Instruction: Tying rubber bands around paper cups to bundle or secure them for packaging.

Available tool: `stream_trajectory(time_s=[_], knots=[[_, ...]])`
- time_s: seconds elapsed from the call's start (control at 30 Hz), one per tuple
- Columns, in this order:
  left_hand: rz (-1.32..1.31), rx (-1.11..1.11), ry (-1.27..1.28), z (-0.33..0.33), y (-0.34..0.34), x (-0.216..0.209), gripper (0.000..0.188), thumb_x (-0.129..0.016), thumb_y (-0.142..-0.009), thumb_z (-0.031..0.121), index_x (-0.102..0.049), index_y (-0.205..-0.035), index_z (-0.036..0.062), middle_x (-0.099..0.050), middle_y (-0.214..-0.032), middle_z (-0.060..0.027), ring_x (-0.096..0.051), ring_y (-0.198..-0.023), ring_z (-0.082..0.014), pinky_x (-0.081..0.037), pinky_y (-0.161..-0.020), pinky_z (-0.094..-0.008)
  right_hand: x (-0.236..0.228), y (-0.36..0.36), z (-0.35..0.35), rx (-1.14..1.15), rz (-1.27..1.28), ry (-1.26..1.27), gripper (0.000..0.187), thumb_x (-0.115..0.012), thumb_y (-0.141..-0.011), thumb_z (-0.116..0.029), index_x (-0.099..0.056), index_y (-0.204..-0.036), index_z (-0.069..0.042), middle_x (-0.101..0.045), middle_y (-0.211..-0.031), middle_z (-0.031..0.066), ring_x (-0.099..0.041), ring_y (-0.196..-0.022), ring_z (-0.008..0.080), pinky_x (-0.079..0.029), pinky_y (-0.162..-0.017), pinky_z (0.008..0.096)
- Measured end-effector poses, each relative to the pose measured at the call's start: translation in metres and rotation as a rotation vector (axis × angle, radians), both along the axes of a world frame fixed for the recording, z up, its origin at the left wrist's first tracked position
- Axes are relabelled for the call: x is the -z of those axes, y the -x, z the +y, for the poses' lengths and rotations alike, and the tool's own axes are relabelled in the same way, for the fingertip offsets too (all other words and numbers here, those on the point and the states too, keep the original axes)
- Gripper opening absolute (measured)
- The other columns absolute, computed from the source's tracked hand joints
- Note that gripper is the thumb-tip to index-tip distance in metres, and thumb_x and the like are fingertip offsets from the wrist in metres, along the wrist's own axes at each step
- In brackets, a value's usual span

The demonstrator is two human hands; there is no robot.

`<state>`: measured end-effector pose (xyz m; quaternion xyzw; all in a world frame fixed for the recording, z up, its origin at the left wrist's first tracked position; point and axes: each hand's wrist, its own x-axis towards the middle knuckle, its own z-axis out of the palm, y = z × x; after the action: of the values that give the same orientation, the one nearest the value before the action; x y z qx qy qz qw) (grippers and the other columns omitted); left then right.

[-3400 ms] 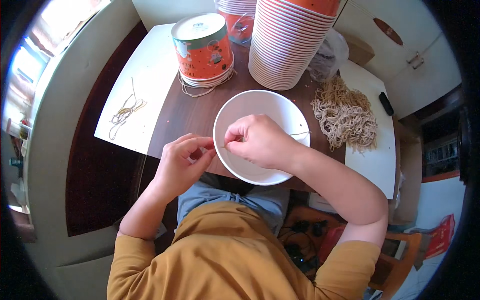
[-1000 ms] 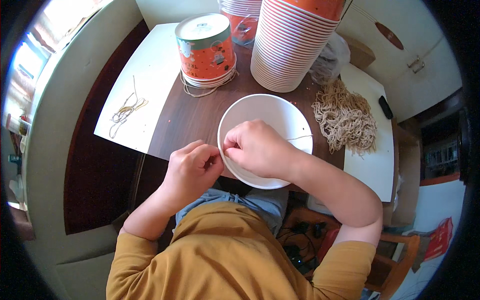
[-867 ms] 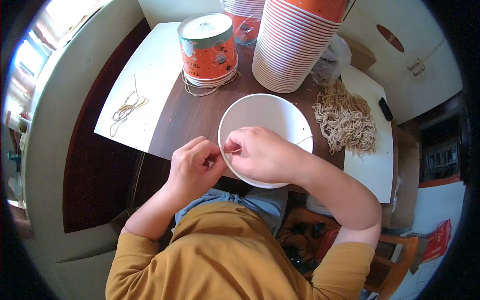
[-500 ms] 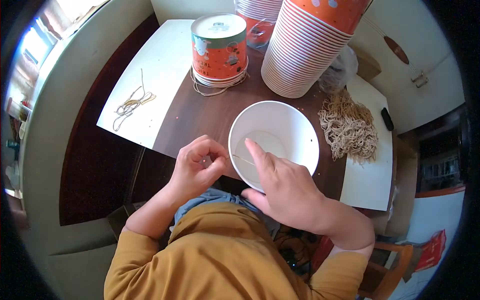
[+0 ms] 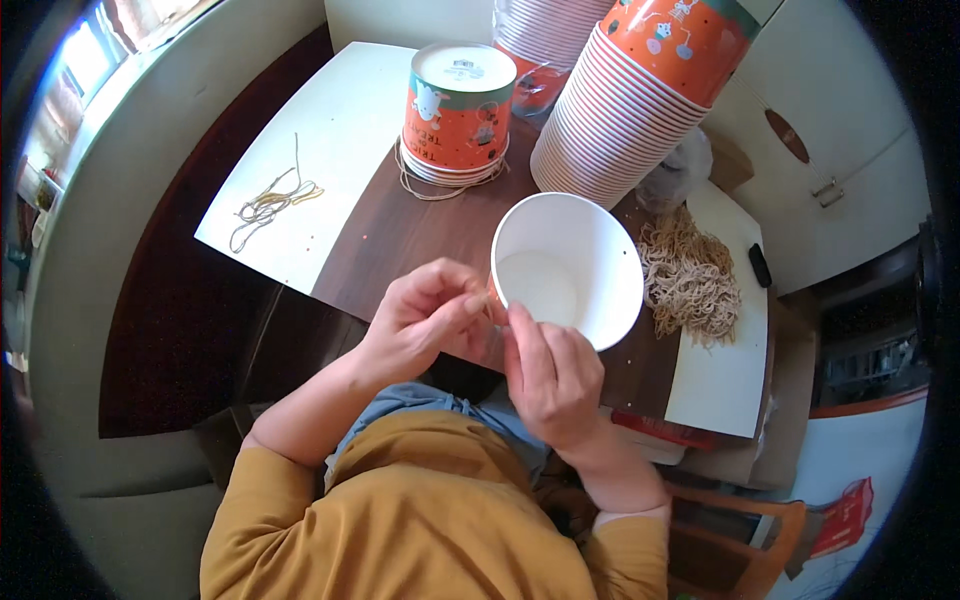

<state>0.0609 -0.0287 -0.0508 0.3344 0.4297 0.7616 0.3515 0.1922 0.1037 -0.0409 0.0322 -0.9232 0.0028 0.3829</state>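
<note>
A white-lined paper bucket (image 5: 605,262) leans tilted near the table's front edge, its open mouth facing up toward me. At the left of its rim, my left hand (image 5: 425,312) is closed in a pinch on a thin tan cord (image 5: 489,308). My right hand (image 5: 552,372) comes in below the rim, thumb and fingers pressed together at the same cord, close to the left fingertips. Most of the cord is hidden behind the fingers.
Upside down behind stands an orange and green bucket (image 5: 455,130) with cord loops around its base. A tall bucket stack (image 5: 600,125) rises at the back. Tangled cords (image 5: 695,275) lie right, a few loose ones (image 5: 270,207) left. A black object (image 5: 760,266) sits at the right edge.
My right hand has left the bucket's mouth and come down beside my left hand, fingers now pinched. The left hand has shifted right. The cord seen across the bucket's inside no longer shows there.
</note>
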Motion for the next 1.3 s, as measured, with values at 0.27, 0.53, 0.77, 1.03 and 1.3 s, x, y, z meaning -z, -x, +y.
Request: stream_trajectory(time_s=[0.27, 0.53, 0.77, 1.03, 1.3], knots=[[0.063, -0.195, 0.134, 0.009, -0.012, -0.002, 0.013, -0.065, -0.090, 0.008, -0.058, -0.098, 0.0011, -0.065, -0.079, -0.0021, -0.057, -0.069, -0.0034, -0.046, -0.056, -0.0184, 0.016, -0.004, -0.019, 0.057, 0.253, 0.401, 0.033, -0.072, -0.078, -0.002, -0.061, -0.109, 0.000, -0.061, -0.081, 0.0086, -0.059, -0.063, 0.0223, -0.049, -0.056, 0.0323], [0.512, -0.215, 0.087, -0.006, -0.015, 0.006, 0.011, -0.064, -0.089, 0.003, -0.064, -0.099, -0.0027, -0.068, -0.078, -0.0075, -0.066, -0.072, -0.0097, -0.052, -0.061, -0.0227, 0.022, -0.010, -0.039, -0.090, 0.206, 0.347, 0.030, -0.071, -0.076, 0.001, -0.063, -0.105, 0.000, -0.062, -0.084, 0.0075, -0.057, -0.061, 0.0207, -0.046, -0.054, 0.0309], [1.116, -0.171, -0.094, -0.015, 0.005, 0.010, 0.030, -0.068, -0.076, -0.003, -0.064, -0.105, -0.0001, -0.065, -0.089, -0.0077, -0.062, -0.075, -0.0222, -0.050, -0.067, -0.0341, 0.015, -0.015, -0.048, -0.134, 0.133, 0.488, 0.025, -0.070, -0.076, 0.007, -0.060, -0.098, 0.000, -0.065, -0.082, 0.0123, -0.063, -0.067, 0.0248, -0.051, -0.058, 0.0317], [1.476, -0.263, -0.331, -0.013, 0.011, 0.015, 0.025, -0.062, -0.081, 0.007, -0.064, -0.103, -0.0043, -0.066, -0.096, -0.0129, -0.062, -0.076, -0.0205, -0.050, -0.066, -0.0322, 0.008, -0.023, -0.057, -0.294, 0.032, 0.540, 0.020, -0.070, -0.073, 0.001, -0.059, -0.090, -0.003, -0.063, -0.079, 0.0111, -0.061, -0.061, 0.0239, -0.050, -0.058, 0.0323], [1.473, -0.294, -0.332, -0.016, 0.010, 0.016, 0.024, -0.065, -0.079, 0.004, -0.064, -0.102, -0.0045, -0.066, -0.093, -0.0134, -0.062, -0.072, -0.0202, -0.049, -0.062, -0.0312, -0.038, -0.014, -0.004, -0.138, -0.313, 0.316, 0.035, -0.071, -0.072, -0.009, -0.063, -0.106, -0.008, -0.057, -0.104, 0.0089, -0.055, -0.092, 0.0270, -0.042, -0.082, 0.0405]])
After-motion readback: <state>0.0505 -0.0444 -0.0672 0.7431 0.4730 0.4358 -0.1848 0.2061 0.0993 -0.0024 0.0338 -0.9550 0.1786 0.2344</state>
